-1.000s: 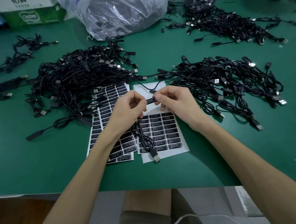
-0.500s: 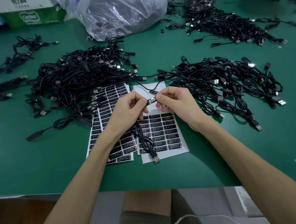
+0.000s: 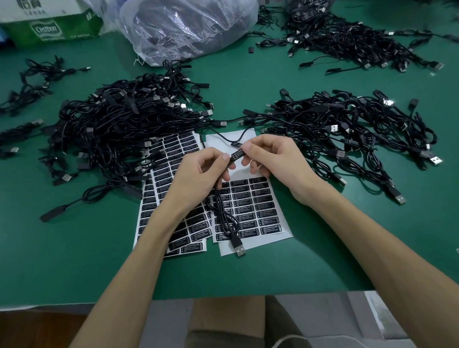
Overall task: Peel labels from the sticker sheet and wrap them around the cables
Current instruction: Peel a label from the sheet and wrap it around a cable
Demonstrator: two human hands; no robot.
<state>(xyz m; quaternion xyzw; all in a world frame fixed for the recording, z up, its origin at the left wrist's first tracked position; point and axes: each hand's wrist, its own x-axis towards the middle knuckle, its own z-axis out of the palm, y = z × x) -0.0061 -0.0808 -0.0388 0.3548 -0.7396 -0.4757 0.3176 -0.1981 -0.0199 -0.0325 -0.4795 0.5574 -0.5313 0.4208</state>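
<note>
At the far left of the green bench (image 3: 68,256) lie a few loose black leads (image 3: 32,83), with a green and white box (image 3: 50,26) behind them. Next comes a big tangled heap of black cables (image 3: 119,126), its near edge lying over the left sticker sheet (image 3: 169,163), which is full of black labels.

The left hand (image 3: 196,175) is raised above the sheets. Its grip is clamped: thumb and forefinger pinch the lower-left end of the stiff, thicker section of one cable (image 3: 226,219). That section carries a black label (image 3: 237,155) with white print. Its long axis runs on a slant from lower left up to upper right, spanning the gap between the two hands. The right hand (image 3: 278,163) has its grip closed on the upper-right end, again thumb and forefinger, with the other fingers loosely curled beneath.

From the left hand the cable drops in a narrow loop onto the right sticker sheet (image 3: 259,207). Its USB plug (image 3: 239,249) lies at the sheet's near edge, pointing toward the person. From the right end a thin lead curves away across the sheet's bare top.

Right of the hands lies a second heap of cables (image 3: 353,130). Behind are a clear plastic bag (image 3: 188,21) and a farther cable heap (image 3: 349,37).
</note>
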